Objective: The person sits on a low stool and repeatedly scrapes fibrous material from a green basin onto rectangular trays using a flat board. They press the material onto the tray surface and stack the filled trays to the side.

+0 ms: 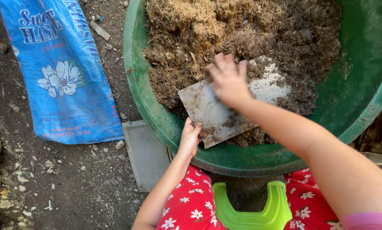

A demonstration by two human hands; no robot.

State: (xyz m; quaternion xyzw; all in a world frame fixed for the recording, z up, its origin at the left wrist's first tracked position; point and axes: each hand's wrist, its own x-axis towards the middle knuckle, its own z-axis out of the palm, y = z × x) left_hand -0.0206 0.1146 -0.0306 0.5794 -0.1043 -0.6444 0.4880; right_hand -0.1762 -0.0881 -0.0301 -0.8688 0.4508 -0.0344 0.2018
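Flat metal sheet (218,111) held in green basin (361,85), near its front rim.

Head view: left hand (190,138) pinches the sheet's front edge; right hand (229,80), fingers spread flat, presses on its top, gripping nothing. Brown fibrous mix (242,38) fills the basin's far side. Risk: the thin edge could cut skin, and a slip could push mix over the rim.
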